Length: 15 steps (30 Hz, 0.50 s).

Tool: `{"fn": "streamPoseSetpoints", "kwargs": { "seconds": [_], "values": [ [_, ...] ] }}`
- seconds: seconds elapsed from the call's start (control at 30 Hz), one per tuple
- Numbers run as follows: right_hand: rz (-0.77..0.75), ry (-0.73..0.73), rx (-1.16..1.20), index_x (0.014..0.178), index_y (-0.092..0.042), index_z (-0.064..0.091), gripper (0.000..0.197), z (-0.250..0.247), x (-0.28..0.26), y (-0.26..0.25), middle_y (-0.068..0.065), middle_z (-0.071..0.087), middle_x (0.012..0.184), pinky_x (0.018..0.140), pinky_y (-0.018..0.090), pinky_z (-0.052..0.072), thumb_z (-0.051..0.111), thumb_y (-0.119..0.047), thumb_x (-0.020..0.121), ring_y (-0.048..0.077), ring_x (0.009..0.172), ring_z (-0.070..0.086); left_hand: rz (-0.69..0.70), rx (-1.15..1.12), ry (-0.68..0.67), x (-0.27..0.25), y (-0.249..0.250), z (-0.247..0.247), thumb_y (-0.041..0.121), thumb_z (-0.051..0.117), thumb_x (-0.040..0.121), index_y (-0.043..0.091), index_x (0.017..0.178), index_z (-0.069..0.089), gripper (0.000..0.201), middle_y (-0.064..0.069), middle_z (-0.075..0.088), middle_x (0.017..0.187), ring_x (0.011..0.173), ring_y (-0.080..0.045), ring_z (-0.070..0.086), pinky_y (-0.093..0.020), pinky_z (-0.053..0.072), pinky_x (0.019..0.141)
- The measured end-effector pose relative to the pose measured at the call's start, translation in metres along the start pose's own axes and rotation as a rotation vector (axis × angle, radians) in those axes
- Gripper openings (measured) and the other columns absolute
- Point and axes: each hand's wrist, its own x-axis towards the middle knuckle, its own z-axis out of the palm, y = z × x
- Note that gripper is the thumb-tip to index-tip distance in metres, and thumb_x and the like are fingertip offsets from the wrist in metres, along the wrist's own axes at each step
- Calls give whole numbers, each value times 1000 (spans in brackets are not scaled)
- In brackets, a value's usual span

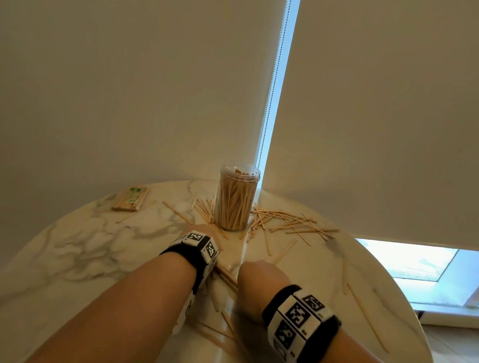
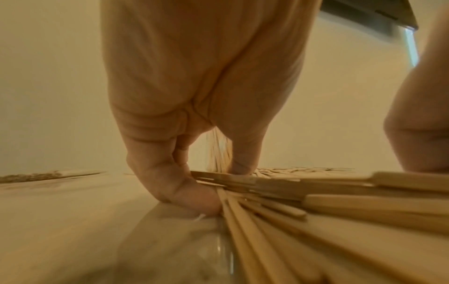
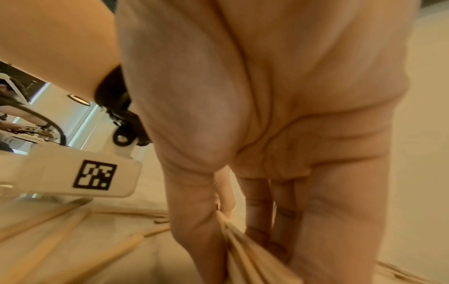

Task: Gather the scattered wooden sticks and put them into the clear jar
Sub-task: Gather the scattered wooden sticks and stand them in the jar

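**Both hands down among the sticks in front of the clear jar**

The clear jar (image 1: 236,196) stands upright at the far edge of the round marble desk (image 1: 78,252), lid off and already packed with wooden sticks standing on end. Loose sticks (image 1: 293,222) lie scattered around the jar's base, fanning out mostly to the right of the jar, with a few more to the left of the jar and others strewn nearer than the jar towards the person. A bundled pack of sticks (image 1: 131,199) with a green label lies well to the left of the jar.

The left hand (image 2: 194,100) is planted on the desk just in front of the jar, its fingertips (image 2: 192,194) and thumb pressed down against a fan of sticks (image 2: 303,211); its grip is narrow, pinching that gathered fan against the desk. The right hand (image 3: 279,115) sits nearer than the jar and a little right of the left hand, its grip closed round a small sheaf of sticks (image 3: 245,249) between thumb and fingers, though the blur in the wrist view makes the count impossible to judge. Both wrists carry black bands with square printed markers (image 1: 300,312).
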Motion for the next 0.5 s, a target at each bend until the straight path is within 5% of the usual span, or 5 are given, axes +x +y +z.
{"fn": "streamPoseSetpoints", "kwargs": {
  "seconds": [0.13, 0.3, 0.5],
  "values": [
    [-57, 20, -47, 110, -5, 66, 22, 2, -8, 2, 12, 67, 110, 91, 36, 55, 49, -14, 99, 27, 101, 66, -83, 12, -33, 4, -16, 2, 25, 55, 96, 10, 128, 59, 36, -11, 58, 134, 121, -27, 56, -40, 48, 102],
    [-60, -4, -34, 113, -3, 65, 24, 2, -10, 8, 13, 67, 111, 85, 34, 53, 49, -14, 99, 29, 102, 65, -55, 32, 7, 0, -24, -5, 27, 52, 99, 11, 128, 60, 33, -5, 59, 131, 118, -21, 59, -30, 49, 97],
    [-64, -5, -66, 114, -5, 64, 24, 4, -14, 17, 12, 66, 112, 83, 32, 51, 46, -13, 100, 28, 102, 64, -78, -71, -10, 3, -40, -12, 27, 54, 100, 6, 137, 52, 43, -12, 58, 133, 121, -27, 58, -32, 49, 99]
  ]
}}
